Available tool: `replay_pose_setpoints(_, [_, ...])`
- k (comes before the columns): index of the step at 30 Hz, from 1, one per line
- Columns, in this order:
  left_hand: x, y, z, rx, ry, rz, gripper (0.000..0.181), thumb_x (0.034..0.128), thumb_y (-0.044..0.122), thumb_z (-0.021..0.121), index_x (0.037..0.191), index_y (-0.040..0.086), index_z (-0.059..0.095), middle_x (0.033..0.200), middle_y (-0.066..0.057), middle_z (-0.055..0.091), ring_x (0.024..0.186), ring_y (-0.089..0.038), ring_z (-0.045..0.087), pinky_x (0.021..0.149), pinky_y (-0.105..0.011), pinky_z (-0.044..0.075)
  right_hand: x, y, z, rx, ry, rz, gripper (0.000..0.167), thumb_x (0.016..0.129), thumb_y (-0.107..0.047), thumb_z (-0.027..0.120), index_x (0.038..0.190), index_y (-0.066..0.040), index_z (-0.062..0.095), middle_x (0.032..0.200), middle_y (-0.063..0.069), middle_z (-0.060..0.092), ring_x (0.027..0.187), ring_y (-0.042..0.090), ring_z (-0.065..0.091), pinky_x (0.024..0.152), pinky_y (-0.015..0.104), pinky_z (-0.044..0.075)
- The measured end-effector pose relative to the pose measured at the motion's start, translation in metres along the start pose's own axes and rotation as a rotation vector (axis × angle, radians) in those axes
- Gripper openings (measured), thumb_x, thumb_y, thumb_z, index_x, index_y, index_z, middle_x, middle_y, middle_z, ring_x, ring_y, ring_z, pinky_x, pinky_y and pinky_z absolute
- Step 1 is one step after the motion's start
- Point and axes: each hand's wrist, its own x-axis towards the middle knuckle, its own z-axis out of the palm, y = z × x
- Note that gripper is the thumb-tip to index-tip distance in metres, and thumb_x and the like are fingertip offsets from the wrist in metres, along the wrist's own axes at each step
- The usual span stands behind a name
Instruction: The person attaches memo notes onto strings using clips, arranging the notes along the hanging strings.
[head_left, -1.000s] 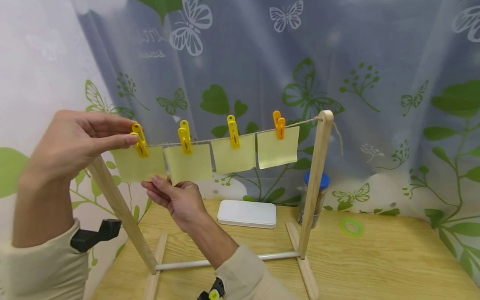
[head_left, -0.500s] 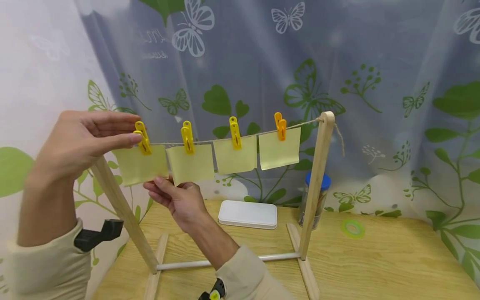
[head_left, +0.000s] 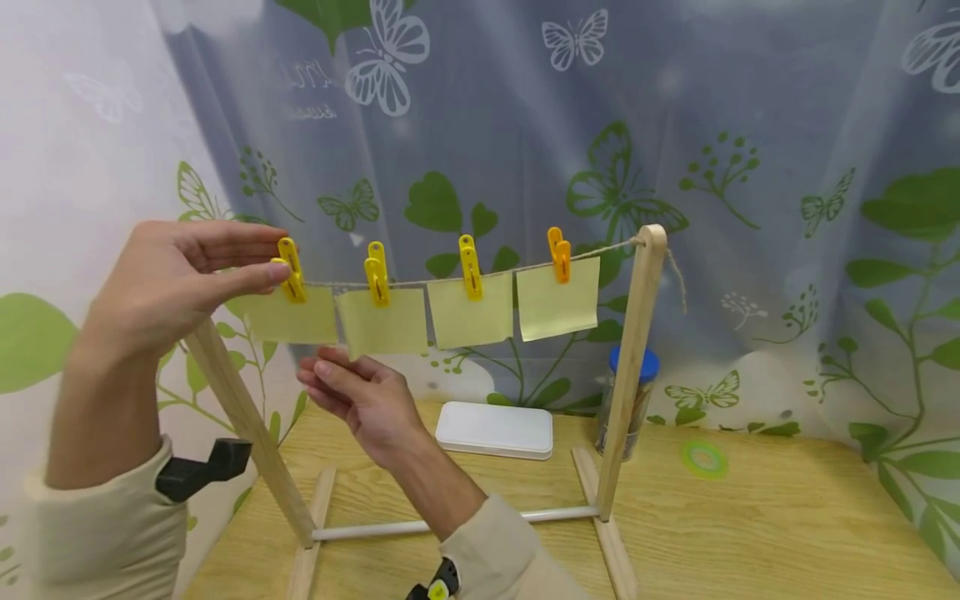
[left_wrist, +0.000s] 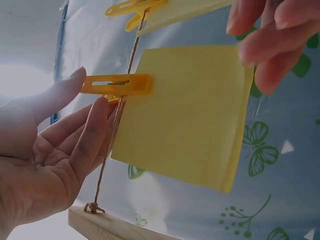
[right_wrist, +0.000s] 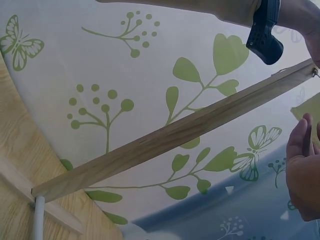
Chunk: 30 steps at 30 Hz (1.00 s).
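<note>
My left hand (head_left: 161, 287) pinches a yellow clothespin (head_left: 292, 273) by its handles at the left end of a twine line (head_left: 315, 283). In the left wrist view that clothespin (left_wrist: 141, 84) sits across the twine, its nose over the top edge of a yellow paper square (left_wrist: 185, 115). Just below this square, in the head view, is my right hand (head_left: 367, 404), its fingers relaxed and apart from the paper. Farther right, more squares hang: one under a yellow clothespin (head_left: 377, 279), one under another yellow clothespin (head_left: 470, 271), one under an orange clothespin (head_left: 559, 258).
Two wooden posts (head_left: 633, 367) carry the twine, joined low down by a white rod (head_left: 558, 513). On the wooden table (head_left: 772, 517) lie a white case (head_left: 493, 429) and a green tape roll (head_left: 705, 457). A blue-lidded jar (head_left: 637, 362) stands behind the right post.
My right hand has let go of the leftmost square's lower edge and dropped slightly away. The left hand, clothespin and square have shifted a little to the right.
</note>
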Motion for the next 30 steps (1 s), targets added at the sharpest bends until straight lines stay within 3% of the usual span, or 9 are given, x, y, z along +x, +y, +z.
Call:
replay_pose_setpoints(6, [0.001,-0.001,0.000,0.056,0.008,-0.016,0.044,0.0827,0.021,0.075,0.123,0.008,0.063,0.091,0.030,0.068,0.086,0.008,0.065,0.075,-0.007,0.046,-0.005,0.001,-0.010,-0.116,-0.014,-0.002,0.027,0.090,-0.004,0.062,0.117,0.000,0.064,0.115,0.019,0.067,0.092,0.014,0.070,0.087,0.029,0.054])
replay_pose_setpoints(12, [-0.006,0.002,0.003,-0.008,0.085,0.034,0.042,0.0820,0.016,0.075,0.121,0.005,0.064,0.098,0.025,0.069,0.084,0.005,0.068,0.074,-0.008,0.049,-0.022,0.001,-0.032,-0.433,-0.083,-0.049,0.032,0.088,-0.006,0.066,0.120,-0.003,0.063,0.117,0.019,0.066,0.101,0.023,0.069,0.087,0.030,0.054])
replay_pose_setpoints(15, [-0.014,0.004,0.007,-0.175,0.227,0.104,0.038,0.0795,0.005,0.075,0.116,-0.001,0.066,0.098,0.016,0.072,0.085,0.001,0.069,0.074,-0.011,0.051,-0.035,-0.001,-0.047,-0.624,-0.105,-0.087,0.036,0.087,-0.008,0.068,0.122,-0.006,0.063,0.116,0.016,0.067,0.102,0.025,0.068,0.084,0.026,0.055])
replay_pose_setpoints(19, [-0.027,0.001,0.018,-0.584,0.450,0.282,0.025,0.0732,-0.016,0.071,0.098,-0.015,0.067,0.086,-0.007,0.074,0.077,-0.013,0.070,0.065,-0.017,0.055,-0.057,-0.007,-0.073,-0.845,-0.105,-0.129,0.041,0.087,-0.017,0.070,0.126,-0.008,0.061,0.116,0.011,0.068,0.100,0.021,0.069,0.080,0.020,0.054])
replay_pose_setpoints(21, [-0.037,-0.006,0.027,-0.719,0.512,0.374,0.015,0.0716,-0.023,0.066,0.086,-0.019,0.065,0.078,-0.014,0.072,0.067,-0.019,0.069,0.059,-0.020,0.054,-0.071,-0.012,-0.088,-0.948,-0.094,-0.139,0.044,0.086,-0.022,0.071,0.127,-0.009,0.060,0.117,0.009,0.068,0.100,0.018,0.069,0.081,0.019,0.053])
replay_pose_setpoints(23, [-0.051,-0.017,0.038,-0.781,0.506,0.426,0.011,0.0716,-0.028,0.061,0.079,-0.020,0.063,0.072,-0.015,0.070,0.062,-0.019,0.067,0.054,-0.020,0.053,-0.086,-0.017,-0.104,-1.044,-0.072,-0.138,0.046,0.085,-0.026,0.071,0.127,-0.009,0.060,0.116,0.006,0.068,0.099,0.017,0.068,0.082,0.018,0.053])
replay_pose_setpoints(25, [-0.067,-0.030,0.052,-0.744,0.457,0.429,0.012,0.0724,-0.029,0.060,0.077,-0.019,0.063,0.072,-0.012,0.071,0.062,-0.015,0.068,0.056,-0.018,0.053,-0.102,-0.022,-0.121,-1.136,-0.052,-0.127,0.047,0.085,-0.031,0.071,0.127,-0.011,0.060,0.116,0.005,0.068,0.100,0.016,0.068,0.083,0.020,0.053])
replay_pose_setpoints(28, [-0.088,-0.052,0.077,-0.540,0.350,0.321,0.012,0.0751,-0.024,0.063,0.082,-0.013,0.065,0.077,-0.001,0.072,0.066,-0.007,0.068,0.061,-0.015,0.053,-0.127,-0.029,-0.149,-1.222,-0.034,-0.101,0.049,0.086,-0.035,0.069,0.127,-0.011,0.060,0.119,0.006,0.067,0.103,0.018,0.067,0.086,0.027,0.053])
replay_pose_setpoints(30, [-0.099,-0.068,0.097,-0.366,0.300,0.203,0.010,0.0772,-0.015,0.067,0.082,-0.007,0.066,0.078,0.004,0.070,0.067,-0.003,0.065,0.062,-0.014,0.052,-0.143,-0.035,-0.167,-1.288,-0.016,-0.079,0.051,0.087,-0.041,0.066,0.128,-0.012,0.059,0.122,0.005,0.066,0.105,0.019,0.065,0.088,0.029,0.053])
